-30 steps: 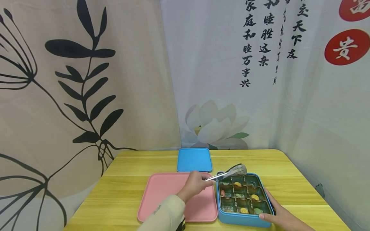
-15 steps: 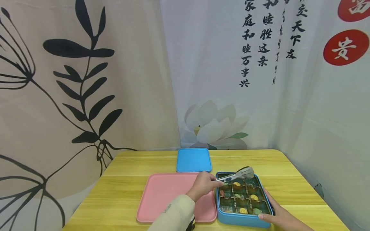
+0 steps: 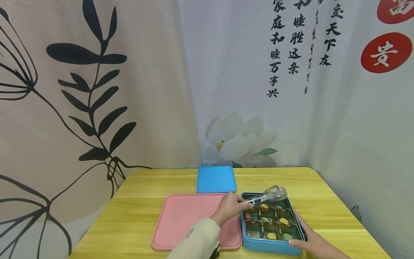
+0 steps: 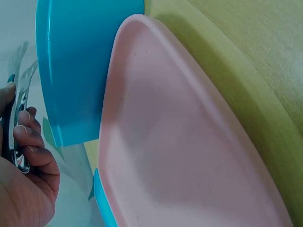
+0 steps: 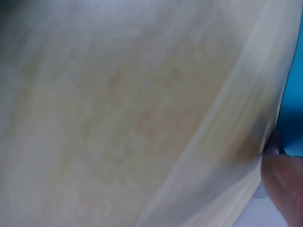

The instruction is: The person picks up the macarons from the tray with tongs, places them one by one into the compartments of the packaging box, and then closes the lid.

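Metal food tongs (image 3: 270, 194) are in my left hand (image 3: 230, 208), which grips their handle. The tips point right, above the far part of a blue box (image 3: 266, 246). In the left wrist view, the curled left hand (image 4: 29, 156) holds the tongs (image 4: 21, 94) with their two arms slightly apart. A dark divided insert (image 3: 262, 226) fills the box. Small pieces lie in its compartments, among them a yellow one (image 3: 284, 221), a green one (image 3: 286, 236) and a reddish one. My right hand (image 3: 311, 240) holds the box's near right corner, thumb at the front rim, fingers along the side.
A pink tray (image 3: 181, 221) lies left of the box, partly under my left forearm. A small blue tray (image 3: 216, 179) lies behind it. The wooden table (image 3: 129, 216) ends at a printed curtain (image 3: 161, 90). The right wrist view is mostly blurred.
My left hand has moved right with the tongs, so that they now reach further over the box, and their tips look a little wider apart. The right hand stays at the box.
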Demonstrator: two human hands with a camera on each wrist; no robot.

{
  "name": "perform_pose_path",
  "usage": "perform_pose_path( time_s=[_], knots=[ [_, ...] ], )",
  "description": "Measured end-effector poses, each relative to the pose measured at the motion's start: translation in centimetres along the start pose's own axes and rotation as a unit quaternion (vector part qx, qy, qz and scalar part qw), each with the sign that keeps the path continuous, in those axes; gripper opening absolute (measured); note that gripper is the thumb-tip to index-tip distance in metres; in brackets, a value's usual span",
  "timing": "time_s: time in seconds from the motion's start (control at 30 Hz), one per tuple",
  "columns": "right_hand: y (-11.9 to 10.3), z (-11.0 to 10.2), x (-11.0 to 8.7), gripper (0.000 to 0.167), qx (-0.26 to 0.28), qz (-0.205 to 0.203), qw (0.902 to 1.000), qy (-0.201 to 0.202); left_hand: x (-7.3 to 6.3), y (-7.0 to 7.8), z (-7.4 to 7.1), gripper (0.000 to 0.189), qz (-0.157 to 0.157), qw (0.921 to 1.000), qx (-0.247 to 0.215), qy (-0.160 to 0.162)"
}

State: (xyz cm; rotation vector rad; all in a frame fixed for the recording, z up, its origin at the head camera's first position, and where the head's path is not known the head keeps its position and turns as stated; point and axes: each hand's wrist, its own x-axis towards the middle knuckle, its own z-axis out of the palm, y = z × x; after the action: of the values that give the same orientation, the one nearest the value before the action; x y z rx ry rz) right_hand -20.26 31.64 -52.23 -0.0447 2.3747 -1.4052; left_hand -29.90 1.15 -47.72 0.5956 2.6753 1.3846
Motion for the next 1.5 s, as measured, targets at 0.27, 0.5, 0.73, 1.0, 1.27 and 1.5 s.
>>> perform_pose_path(
  time_s=[0.27,0.5,0.73,1.0,1.27,1.5],
  knots=[
    [0.3,-0.2,0.1,0.098,0.004,-0.010,0.9998,-0.016,-0.1,0.0,-0.2,0.042,-0.018,0.9996,-0.006,0.020],
    [0.1,0.0,-0.1,0.096,0.020,-0.012,0.9996,-0.013,-0.3,-0.2,-1.0,0.030,-0.009,0.9993,-0.019,0.031],
    [0.0,0.2,-0.2,0.097,0.038,-0.009,0.9992,-0.005,-0.4,-0.9,-2.1,0.022,0.009,0.9988,-0.009,0.047],
    [0.0,0.4,-0.3,0.099,0.063,-0.013,0.9978,-0.012,-0.6,-2.1,-3.4,0.018,0.038,0.9960,-0.015,0.080],
    [0.1,0.3,-0.3,0.098,0.075,-0.015,0.9969,-0.018,-0.7,-3.5,-4.9,0.018,0.028,0.9951,-0.002,0.095],
    [0.2,0.2,-0.2,0.097,0.084,-0.012,0.9961,-0.024,-1.0,-5.0,-6.9,0.020,0.022,0.9922,0.030,0.118]
  ],
)
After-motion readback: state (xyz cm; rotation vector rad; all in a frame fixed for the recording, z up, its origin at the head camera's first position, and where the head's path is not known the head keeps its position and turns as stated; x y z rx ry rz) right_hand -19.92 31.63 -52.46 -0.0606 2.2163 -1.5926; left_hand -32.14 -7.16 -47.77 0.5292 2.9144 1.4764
